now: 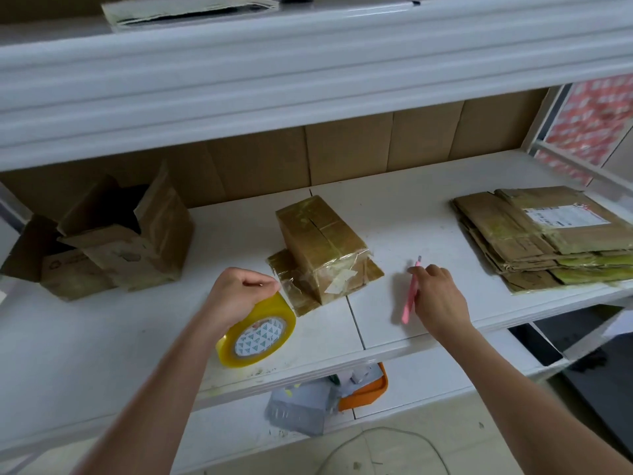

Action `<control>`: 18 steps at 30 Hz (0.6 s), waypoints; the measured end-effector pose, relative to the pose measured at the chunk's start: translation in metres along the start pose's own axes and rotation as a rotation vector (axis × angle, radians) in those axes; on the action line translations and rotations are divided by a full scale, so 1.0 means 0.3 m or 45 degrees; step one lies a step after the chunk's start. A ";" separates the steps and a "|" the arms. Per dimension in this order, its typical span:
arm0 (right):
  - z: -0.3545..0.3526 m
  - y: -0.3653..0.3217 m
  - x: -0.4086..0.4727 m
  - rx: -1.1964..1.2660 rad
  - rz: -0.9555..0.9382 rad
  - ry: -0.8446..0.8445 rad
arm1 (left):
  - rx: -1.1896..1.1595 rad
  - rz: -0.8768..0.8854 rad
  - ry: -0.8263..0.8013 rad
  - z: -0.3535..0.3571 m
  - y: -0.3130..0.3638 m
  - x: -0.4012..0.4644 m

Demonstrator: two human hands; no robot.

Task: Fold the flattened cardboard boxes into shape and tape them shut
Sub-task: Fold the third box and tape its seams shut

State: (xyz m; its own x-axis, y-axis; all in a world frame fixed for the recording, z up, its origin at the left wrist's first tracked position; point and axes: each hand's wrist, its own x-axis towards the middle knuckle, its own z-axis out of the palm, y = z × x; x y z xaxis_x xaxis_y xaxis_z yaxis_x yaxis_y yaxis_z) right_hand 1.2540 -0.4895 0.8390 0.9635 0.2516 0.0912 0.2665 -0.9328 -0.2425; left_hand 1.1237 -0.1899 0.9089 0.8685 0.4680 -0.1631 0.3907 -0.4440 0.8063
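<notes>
Both bare arms reach in from the bottom of the view, up toward the white shelf (102,337). The left hand (239,293) sits at about 7 o'clock from the middle. Its fingers curl over the top of a yellow tape roll (257,332) and hold it. The roll stands tilted on its edge on the shelf, and its round paper middle with little triangles faces the camera. A clear strip of tape seems to run from the roll to the box.

The right hand (438,296) is at about 4 o'clock. Its fingers and thumb pinch a thin pink cutter (411,293). The cutter points up and away, with a small grey tip at the far end.

The small box (325,245) sits near the middle, between the two hands. It is folded into shape and wrapped in shiny tape. Flaps stick out flat at its bottom end.

At 3 o'clock lies a stack of flat boxes (534,234), with a white label on top. At 9 o'clock stands an open box (113,241) with its flaps up.
</notes>
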 end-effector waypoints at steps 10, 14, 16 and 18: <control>-0.082 -0.378 -0.191 0.761 -0.393 -0.326 | -0.023 0.042 0.041 -0.010 -0.018 -0.022; -0.055 -0.541 -0.207 1.088 -0.244 -0.379 | -0.043 0.125 0.029 -0.030 -0.033 -0.046; -0.040 -0.588 -0.209 1.237 -0.152 -0.357 | -0.076 0.164 0.024 -0.040 -0.041 -0.056; -0.020 -0.613 -0.213 1.331 -0.082 -0.249 | -0.074 0.176 0.043 -0.056 -0.052 -0.068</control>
State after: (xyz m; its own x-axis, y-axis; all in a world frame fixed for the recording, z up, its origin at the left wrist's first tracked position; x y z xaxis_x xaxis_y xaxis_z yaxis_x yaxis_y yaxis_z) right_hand 1.1431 -0.3356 0.8835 0.9092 0.4163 -0.0009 0.1157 -0.2547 -0.9601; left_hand 1.0947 -0.1798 0.9091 0.9016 0.4316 -0.0295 0.2488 -0.4616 0.8515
